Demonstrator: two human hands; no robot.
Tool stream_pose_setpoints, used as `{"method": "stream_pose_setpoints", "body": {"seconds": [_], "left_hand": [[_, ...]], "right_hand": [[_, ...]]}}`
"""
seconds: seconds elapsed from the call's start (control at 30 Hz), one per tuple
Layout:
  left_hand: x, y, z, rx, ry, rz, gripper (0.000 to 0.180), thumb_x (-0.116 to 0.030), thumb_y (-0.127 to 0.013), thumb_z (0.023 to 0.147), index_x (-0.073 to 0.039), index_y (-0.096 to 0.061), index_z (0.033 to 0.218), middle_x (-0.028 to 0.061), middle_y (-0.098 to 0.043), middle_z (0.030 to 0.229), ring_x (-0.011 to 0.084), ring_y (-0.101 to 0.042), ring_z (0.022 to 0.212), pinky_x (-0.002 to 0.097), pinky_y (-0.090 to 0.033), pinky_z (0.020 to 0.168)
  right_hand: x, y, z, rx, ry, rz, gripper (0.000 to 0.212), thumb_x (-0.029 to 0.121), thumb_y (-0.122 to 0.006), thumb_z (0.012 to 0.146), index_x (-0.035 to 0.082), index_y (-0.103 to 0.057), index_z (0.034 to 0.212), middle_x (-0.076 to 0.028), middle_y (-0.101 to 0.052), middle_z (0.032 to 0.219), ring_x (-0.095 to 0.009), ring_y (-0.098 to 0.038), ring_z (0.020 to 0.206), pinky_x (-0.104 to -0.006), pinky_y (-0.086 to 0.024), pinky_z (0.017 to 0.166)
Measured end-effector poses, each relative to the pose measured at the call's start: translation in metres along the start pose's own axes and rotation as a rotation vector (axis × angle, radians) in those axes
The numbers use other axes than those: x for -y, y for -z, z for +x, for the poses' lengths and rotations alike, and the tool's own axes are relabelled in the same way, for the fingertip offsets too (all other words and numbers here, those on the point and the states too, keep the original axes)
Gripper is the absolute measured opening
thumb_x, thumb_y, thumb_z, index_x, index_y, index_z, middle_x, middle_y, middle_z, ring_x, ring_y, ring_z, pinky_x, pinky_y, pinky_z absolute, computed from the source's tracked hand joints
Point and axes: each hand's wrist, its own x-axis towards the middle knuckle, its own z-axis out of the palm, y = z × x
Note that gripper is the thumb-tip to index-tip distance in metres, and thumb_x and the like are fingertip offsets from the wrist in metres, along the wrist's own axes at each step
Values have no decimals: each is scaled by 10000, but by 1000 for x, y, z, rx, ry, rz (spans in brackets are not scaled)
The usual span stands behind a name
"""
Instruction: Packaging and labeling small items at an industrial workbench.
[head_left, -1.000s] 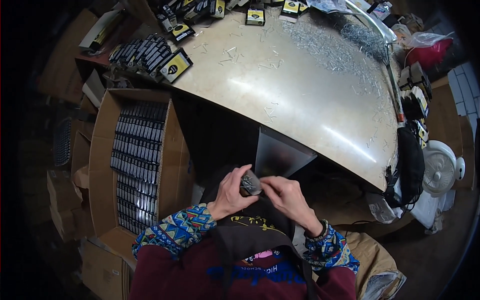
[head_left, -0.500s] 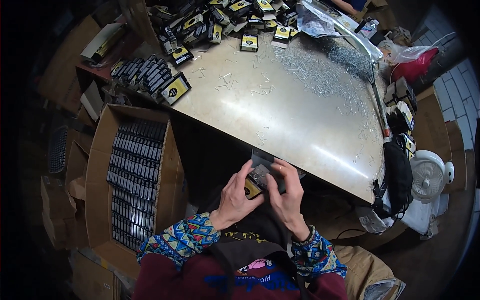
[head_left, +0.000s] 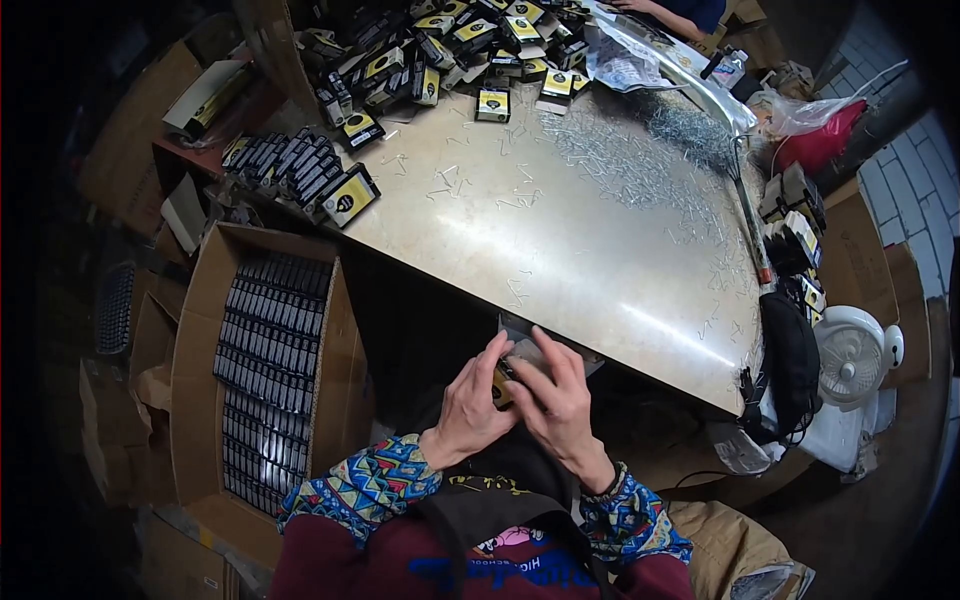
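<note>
Just off the table's near edge, my left hand (head_left: 468, 408) is closed around a small black-and-yellow cardboard box (head_left: 502, 390). My right hand (head_left: 560, 405) is on the same box from the right, its bent fingers covering much of the open end. A greyish flap (head_left: 515, 325) sticks up past the fingertips. What lies inside the box is mostly hidden by the fingers.
Small bent metal wire pieces (head_left: 640, 170) lie scattered across the table (head_left: 590, 265). Black-and-yellow boxes (head_left: 440, 50) are heaped at the back, with a stacked row (head_left: 350, 195) at the left corner. A carton (head_left: 350, 410) packed with boxes stands left; a white fan (head_left: 850, 358), right. Another person's arm (head_left: 665, 15) shows at the top.
My right fingers have moved in over the box's open end, hiding the metal pieces that showed there. The whole view has shifted slightly, and more of the other person's arm shows.
</note>
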Motion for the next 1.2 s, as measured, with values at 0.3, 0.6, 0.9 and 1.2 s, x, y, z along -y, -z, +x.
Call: {"method": "stream_pose_setpoints", "body": {"seconds": [0.3,0.6,0.9,1.2], "left_hand": [[-1,4,4,-1,-75,45,885,-66,-796,680,22,-318,1421,207,-605,1219,362,-633,1072,386,-535,894],[-2,5,7,-22,-105,52,887,-106,-809,685,25,-330,1420,210,-606,1205,367,-633,1039,400,-538,858],[-1,9,9,-65,33,4,858,-134,-829,700,-18,-359,1408,208,-585,1204,367,-634,1044,400,-538,865],[-5,3,11,21,29,-16,701,-127,-800,700,-41,-440,1295,204,-574,1176,385,-612,1038,411,-540,822]], "right_hand": [[-1,-6,8,-85,36,-87,137,28,-735,754,-13,-681,873,-208,-622,1212,-360,-597,1070,-400,-521,866],[1,-7,12,-65,-44,75,153,58,-749,750,4,-691,881,-203,-630,1207,-366,-593,1065,-403,-509,875],[0,3,-1,-147,-295,272,171,1,-685,846,-5,-709,1016,-212,-630,1205,-274,-641,1047,-321,-517,870],[8,-3,-11,-48,-397,526,253,-11,-686,863,-36,-680,1114,-184,-691,1132,-202,-695,992,-266,-545,824]]}}
